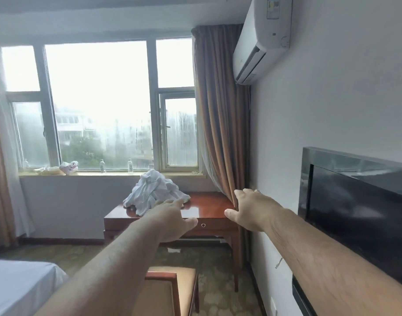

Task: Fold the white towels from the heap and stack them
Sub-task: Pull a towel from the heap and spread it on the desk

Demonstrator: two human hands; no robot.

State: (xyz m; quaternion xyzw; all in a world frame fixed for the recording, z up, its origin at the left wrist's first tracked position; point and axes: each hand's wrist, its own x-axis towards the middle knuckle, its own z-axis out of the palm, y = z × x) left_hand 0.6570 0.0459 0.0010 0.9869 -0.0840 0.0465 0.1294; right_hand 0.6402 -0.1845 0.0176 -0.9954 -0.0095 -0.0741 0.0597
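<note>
Hotel-room desk (209,207) by the window (97,106) carries the heap of white towels (154,192) at its left end, a crumpled mound peaking upward, with no clear long axis. Reaching forward, the left hand (172,221) and right hand (252,209) are empty, fingers loosely apart; folding seems unstarted, and next comes pulling one towel free.

The heap of towels (155,192) was soft, matt white cloth. The worktop (204,207) was glossy reddish wood, mirror-smooth. The curtain (220,124) looked like sheeny brown fabric.
</note>
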